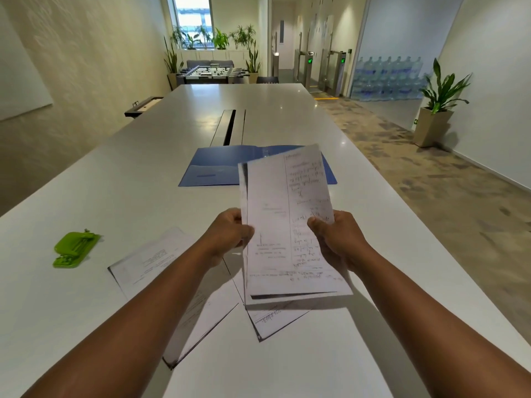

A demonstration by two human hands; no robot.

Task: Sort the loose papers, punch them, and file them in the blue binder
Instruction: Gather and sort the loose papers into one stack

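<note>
Holding a small stack of papers [287, 225] above the white surface [86, 196], the left hand [230, 232] pinches its left edge and the right hand [333, 237] pinches its right edge, long axis running away from the person. The open blue binder [218, 168] lies flat just beyond. More loose sheets [161, 265] lie underneath, nearer the left hand, with the green punch [75, 249] farther left.
</note>
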